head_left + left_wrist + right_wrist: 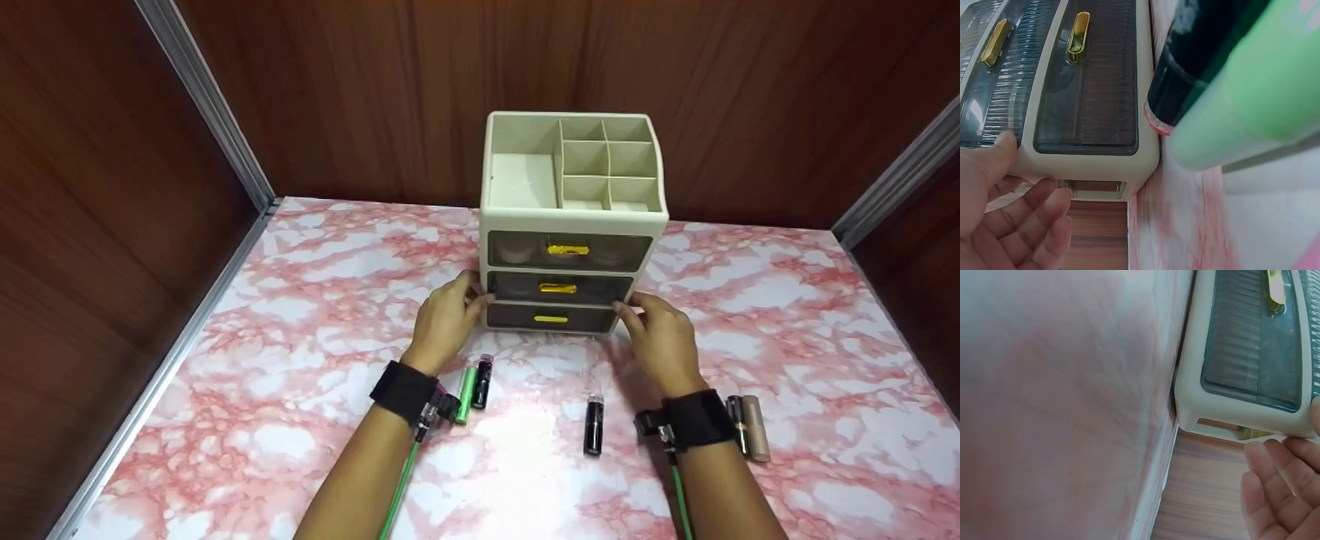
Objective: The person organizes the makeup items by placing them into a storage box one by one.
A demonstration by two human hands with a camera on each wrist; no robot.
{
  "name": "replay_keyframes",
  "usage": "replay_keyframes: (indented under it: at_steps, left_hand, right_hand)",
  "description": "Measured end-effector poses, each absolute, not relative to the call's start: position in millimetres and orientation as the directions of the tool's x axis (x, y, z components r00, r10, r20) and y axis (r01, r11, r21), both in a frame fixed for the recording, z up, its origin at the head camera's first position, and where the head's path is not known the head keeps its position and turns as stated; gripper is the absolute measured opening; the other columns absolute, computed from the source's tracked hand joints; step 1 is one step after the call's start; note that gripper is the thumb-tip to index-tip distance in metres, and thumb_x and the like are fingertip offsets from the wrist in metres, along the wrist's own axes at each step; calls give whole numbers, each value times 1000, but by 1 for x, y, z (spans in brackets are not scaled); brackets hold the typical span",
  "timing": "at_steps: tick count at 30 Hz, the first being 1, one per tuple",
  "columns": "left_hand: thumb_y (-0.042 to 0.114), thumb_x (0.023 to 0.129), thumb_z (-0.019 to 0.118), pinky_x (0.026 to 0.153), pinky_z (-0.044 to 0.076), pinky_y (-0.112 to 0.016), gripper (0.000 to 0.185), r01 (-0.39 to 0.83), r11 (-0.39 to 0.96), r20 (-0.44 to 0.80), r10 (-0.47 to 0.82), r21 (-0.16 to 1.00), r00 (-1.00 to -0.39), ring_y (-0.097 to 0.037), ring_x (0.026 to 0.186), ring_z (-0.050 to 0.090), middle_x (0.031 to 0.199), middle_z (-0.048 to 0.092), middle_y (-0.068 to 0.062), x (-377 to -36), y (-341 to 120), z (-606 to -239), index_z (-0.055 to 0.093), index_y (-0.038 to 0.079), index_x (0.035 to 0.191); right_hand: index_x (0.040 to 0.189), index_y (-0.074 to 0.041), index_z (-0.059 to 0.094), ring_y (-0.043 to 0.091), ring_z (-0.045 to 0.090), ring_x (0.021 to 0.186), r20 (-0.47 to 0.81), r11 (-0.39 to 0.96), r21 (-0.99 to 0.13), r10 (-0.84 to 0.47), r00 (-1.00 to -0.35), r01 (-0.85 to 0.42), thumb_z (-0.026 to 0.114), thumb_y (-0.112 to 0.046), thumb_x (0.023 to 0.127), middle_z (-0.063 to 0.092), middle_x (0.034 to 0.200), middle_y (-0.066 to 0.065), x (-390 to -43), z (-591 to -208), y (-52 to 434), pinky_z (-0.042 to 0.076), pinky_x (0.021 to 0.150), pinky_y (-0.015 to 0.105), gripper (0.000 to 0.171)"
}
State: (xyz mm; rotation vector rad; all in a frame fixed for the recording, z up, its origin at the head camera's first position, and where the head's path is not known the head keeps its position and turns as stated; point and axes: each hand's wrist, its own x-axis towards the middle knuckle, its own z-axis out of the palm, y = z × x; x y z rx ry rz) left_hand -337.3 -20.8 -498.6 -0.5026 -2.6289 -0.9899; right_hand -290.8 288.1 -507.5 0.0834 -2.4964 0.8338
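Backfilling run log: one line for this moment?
left hand: grips organizer, left side | right hand: grips right side | drawers: closed | tubes: on table

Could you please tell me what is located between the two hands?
The cream drawer organizer: the left hand touches one side, the right hand the other, as the head view shows.

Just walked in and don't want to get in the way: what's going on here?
A person's left hand and right hand hold a cream drawer organizer low down, one at each side. It stands on the marbled table, its three drawers shut. Nearer the person lie a green tube beside a black tube, another black tube alone, and a tan tube beside a dark tube.
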Motion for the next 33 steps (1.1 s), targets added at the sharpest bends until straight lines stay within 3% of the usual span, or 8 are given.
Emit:
replay_keyframes:
  at_steps: [8,16,22,25,28,33]
  left_hand:
    - [37,94,63,62,51,-35,27,423,698,397,212,578,-893,-18,74,64,87,67,-2,-340,-25,-496,58,11,99]
    - [36,95,63,63,51,-36,27,419,697,388,215,582,-896,-17,77,64,89,68,1,-342,-31,-488,59,11,101]
    - [29,95,64,65,51,-36,20,419,684,359,239,598,-902,-18,80,64,90,69,-1,-343,-36,-478,66,11,102]
    - [26,96,64,72,52,-34,18,432,645,360,249,631,-899,-18,88,64,97,69,-2,-342,-36,-475,68,13,107]
    - [23,97,62,80,51,-32,24,444,581,360,262,682,-895,-19,96,64,105,69,-5,-340,-35,-473,66,11,117]
    - [19,97,62,85,51,-30,31,450,475,358,275,756,-892,-17,98,63,108,68,-7,-335,-31,-474,60,7,126]
  right_hand:
    - [103,-6,74,28,69,72,530,821,-518,88,-843,-240,67,-27,94,72,94,15,-294,-501,284,52,65,49,24]
    - [104,-4,73,34,68,78,547,834,-487,60,-835,-259,67,-26,94,72,94,17,-299,-494,282,51,71,52,25]
    - [105,-4,73,34,68,79,493,838,-483,22,-870,-253,62,-30,97,72,97,16,-299,-487,286,51,73,52,29]
    - [91,-4,74,31,64,69,416,831,-521,47,-908,-195,56,-42,98,71,82,13,-294,-483,289,50,67,46,42]
    - [85,-2,71,31,62,69,237,718,-687,76,-968,-112,53,-51,97,69,77,12,-287,-482,287,50,64,42,53]
    - [106,9,65,37,65,85,-114,364,-927,-50,-992,88,58,-44,96,68,94,21,-284,-495,265,56,76,44,55]
